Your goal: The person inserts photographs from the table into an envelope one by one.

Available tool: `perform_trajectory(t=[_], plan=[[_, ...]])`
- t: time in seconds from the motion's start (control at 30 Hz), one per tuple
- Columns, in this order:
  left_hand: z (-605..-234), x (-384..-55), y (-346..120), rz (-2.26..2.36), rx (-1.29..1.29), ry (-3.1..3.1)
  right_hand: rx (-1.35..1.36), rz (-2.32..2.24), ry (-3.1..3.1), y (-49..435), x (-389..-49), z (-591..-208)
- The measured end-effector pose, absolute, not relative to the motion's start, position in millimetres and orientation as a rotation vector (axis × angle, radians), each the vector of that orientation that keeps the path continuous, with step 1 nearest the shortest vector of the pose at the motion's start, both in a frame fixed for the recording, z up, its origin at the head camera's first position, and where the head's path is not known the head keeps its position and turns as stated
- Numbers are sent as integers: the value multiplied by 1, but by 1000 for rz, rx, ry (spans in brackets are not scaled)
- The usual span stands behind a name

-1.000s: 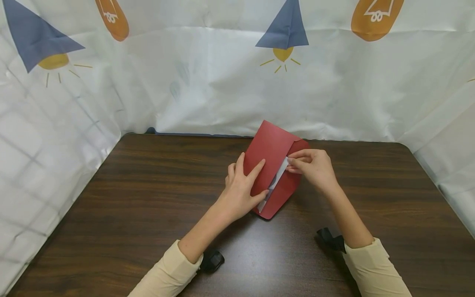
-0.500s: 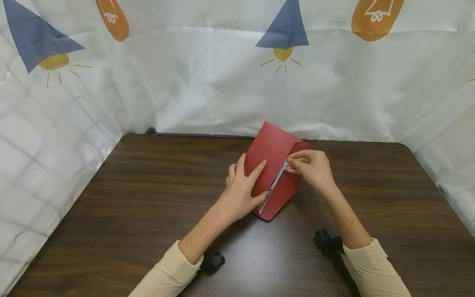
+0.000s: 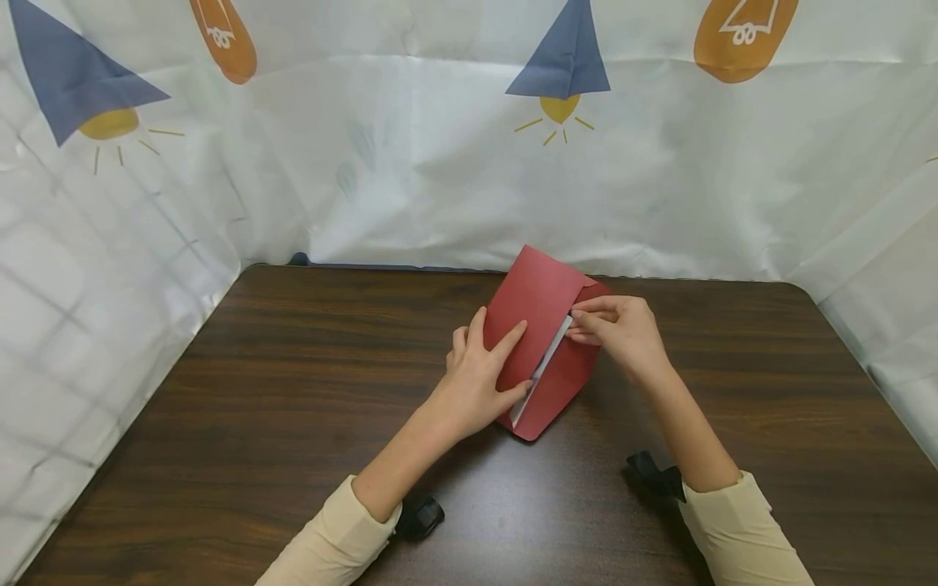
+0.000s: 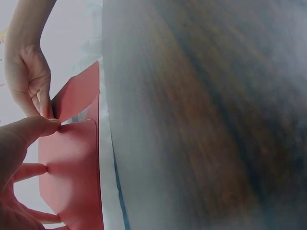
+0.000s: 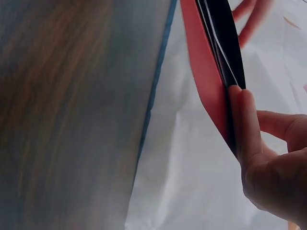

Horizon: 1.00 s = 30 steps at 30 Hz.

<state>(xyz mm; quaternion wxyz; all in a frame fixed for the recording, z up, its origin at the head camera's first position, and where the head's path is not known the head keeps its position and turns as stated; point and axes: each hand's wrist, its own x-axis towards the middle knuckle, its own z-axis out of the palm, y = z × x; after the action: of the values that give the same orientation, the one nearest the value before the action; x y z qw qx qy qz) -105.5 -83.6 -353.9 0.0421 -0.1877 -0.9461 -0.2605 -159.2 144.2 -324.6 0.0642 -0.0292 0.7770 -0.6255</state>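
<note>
A red envelope point(image 3: 532, 291) is raised off the wooden table, tilted, with its flap point(image 3: 560, 382) folded out to the right. My left hand point(image 3: 472, 382) grips its left part, fingers spread over the face and thumb at the pocket's mouth. In the left wrist view, the left thumb and fingers touch the envelope point(image 4: 76, 153). A narrow strip of white paper point(image 3: 551, 348) shows in the opening; the rest is hidden inside. My right hand point(image 3: 623, 330) pinches that paper's upper end. The right wrist view shows the right fingertips point(image 5: 247, 100) at the gaping, dark-lined opening.
A dark wooden table point(image 3: 330, 391) lies beneath both hands. A white curtain point(image 3: 410, 163) printed with lamps hangs close behind its far edge. Black wrist devices point(image 3: 419, 517) sit at both cream sleeves point(image 3: 337, 529).
The visible white strip has become narrower as the paper slides deeper into the pocket. The envelope has sunk slightly toward me; both hands keep their hold.
</note>
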Motion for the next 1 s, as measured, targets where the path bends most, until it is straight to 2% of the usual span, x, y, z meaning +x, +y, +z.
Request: perform_trajectory(t=[1.0], plan=[[-362,-115,-98,-740,-458,-3119,-41,-1857,2372,162,-168,-330]])
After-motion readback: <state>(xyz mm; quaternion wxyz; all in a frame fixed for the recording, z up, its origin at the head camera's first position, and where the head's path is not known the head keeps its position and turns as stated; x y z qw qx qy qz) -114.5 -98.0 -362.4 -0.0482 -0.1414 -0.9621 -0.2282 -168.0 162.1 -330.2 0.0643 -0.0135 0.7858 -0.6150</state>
